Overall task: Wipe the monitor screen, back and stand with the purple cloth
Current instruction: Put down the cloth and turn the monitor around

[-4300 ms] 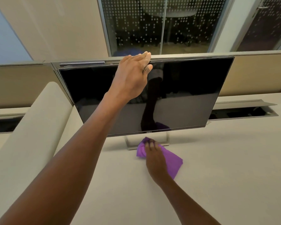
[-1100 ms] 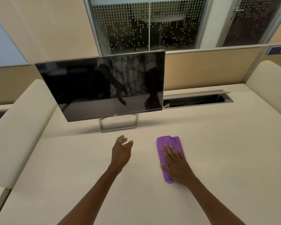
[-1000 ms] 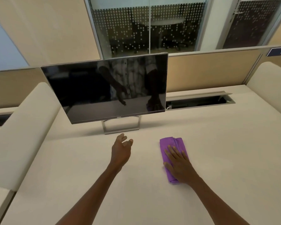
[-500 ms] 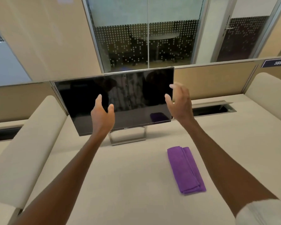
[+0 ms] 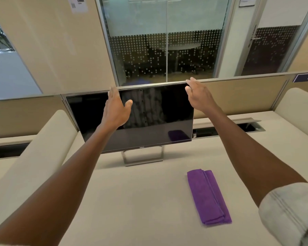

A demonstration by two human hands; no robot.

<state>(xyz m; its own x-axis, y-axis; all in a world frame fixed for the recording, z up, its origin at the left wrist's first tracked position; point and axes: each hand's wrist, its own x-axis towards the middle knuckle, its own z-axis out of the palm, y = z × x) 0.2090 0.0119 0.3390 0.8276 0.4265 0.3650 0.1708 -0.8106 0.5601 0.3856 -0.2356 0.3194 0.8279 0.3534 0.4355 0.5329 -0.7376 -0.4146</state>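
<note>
A black monitor stands on a silver frame stand at the back of the beige desk. The purple cloth lies folded on the desk to the right of the stand, and no hand touches it. My left hand is raised in front of the screen with straight fingers reaching up to its top edge. At the monitor's top right corner my right hand is spread open. Whether either hand touches the monitor is unclear.
A low partition runs behind the desk, with a glass wall beyond it. An open cable tray slot lies right of the monitor. Padded dividers flank the desk on both sides.
My right hand let go of the cloth and left it folded on the desk. Both hands rose from the desk to the monitor's upper part.
</note>
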